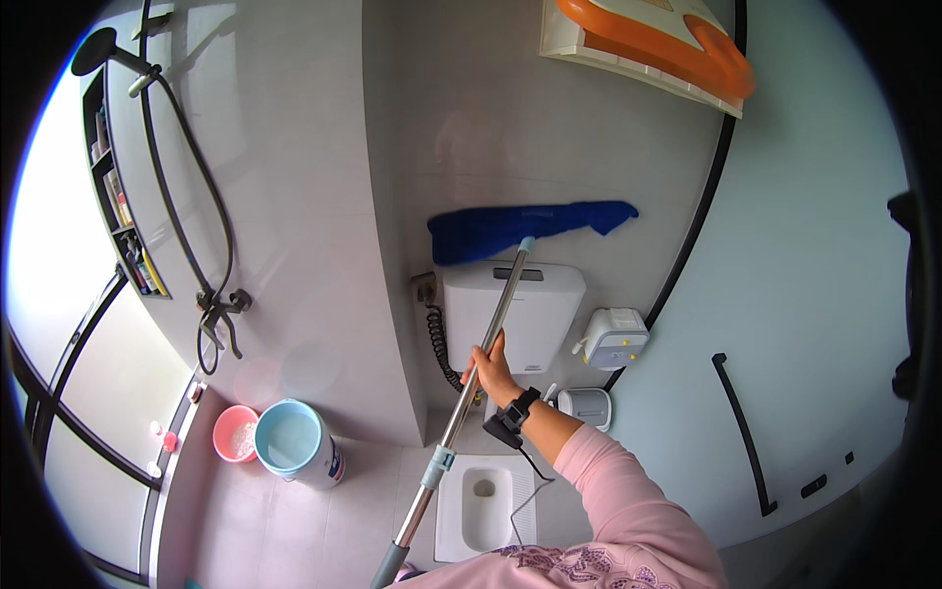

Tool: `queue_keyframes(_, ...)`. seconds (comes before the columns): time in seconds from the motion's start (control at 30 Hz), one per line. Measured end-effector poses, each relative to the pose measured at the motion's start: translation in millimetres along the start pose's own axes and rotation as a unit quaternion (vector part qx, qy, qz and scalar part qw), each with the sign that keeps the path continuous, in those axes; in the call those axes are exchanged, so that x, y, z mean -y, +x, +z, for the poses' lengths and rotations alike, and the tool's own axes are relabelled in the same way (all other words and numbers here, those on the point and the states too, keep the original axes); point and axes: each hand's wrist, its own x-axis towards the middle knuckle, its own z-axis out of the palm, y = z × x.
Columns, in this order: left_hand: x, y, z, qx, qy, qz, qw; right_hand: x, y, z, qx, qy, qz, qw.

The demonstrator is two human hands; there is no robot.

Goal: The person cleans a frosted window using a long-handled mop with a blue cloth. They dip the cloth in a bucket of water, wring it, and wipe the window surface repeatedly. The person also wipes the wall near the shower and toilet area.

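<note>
My right hand [494,371], with a black watch [517,407] on its wrist and a pink sleeve behind it, is closed around the silver pole of a flat mop [456,424]. The pole slants up and away, with a pale blue joint low on it and a grey grip at its bottom end. At the top, the mop's dark blue cloth head [491,234] lies against the grey wall, just above a white toilet cistern [554,319]. One end of the cloth droops at the right. My left hand is out of view.
A squat toilet [446,525] is set in the floor. Left of it stand a blue bucket [329,469] and a pink basin [223,432]. A shower hose [201,177] hangs at left. Right are a paper box [616,339], a small bin [586,410] and a glass panel [805,265]. An orange-white unit [648,49] overhangs.
</note>
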Motion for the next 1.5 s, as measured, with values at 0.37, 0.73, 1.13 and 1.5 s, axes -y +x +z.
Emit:
queue_keyframes(0.37,-75.4,-19.9,-37.7,-0.223,0.054,0.145,0.962,120.6,46.4,63.6,0.078,0.101,-0.043,0.991)
queue_keyframes(0.73,44.8,-41.9,-66.1,-0.077,-0.027,0.132,0.988,193.5,97.1,190.2,0.224,0.24,-0.071,0.942)
queue_keyframes(1.13,-140.7,20.3,-113.7,-0.05,-0.26,0.352,0.898,279.4,13.2,261.8,0.261,-0.101,-0.318,0.906)
queue_keyframes(1.5,-294.1,-29.6,-180.8,-0.083,-0.2,0.517,0.828,409.1,-15.2,302.8,0.07,-0.188,-0.362,0.91)
